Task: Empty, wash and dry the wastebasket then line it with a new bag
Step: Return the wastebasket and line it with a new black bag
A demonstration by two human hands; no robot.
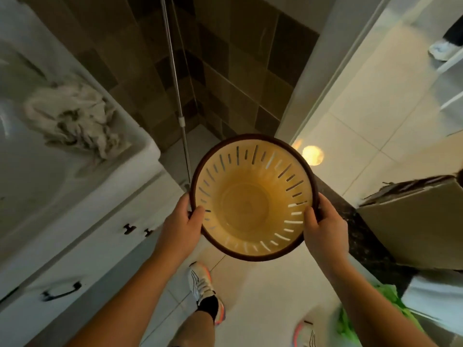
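Observation:
A round yellow wastebasket [246, 204] with a dark brown rim and slotted walls hangs in the air in front of me, its mouth facing up. Nothing lies inside it. My left hand [181, 225] grips the rim on the left, thumb inside the basket. My right hand [323, 227] grips the rim on the right the same way. Both of my forearms reach up from the bottom of the view.
A white sink counter [82, 176] with a crumpled grey cloth [72, 118] stands at the left, over cabinet doors with dark handles. A metal pole [179, 101] leans in the tiled corner. A cardboard box [413, 221] sits at the right, something green [350, 319] below it. A doorway opens right.

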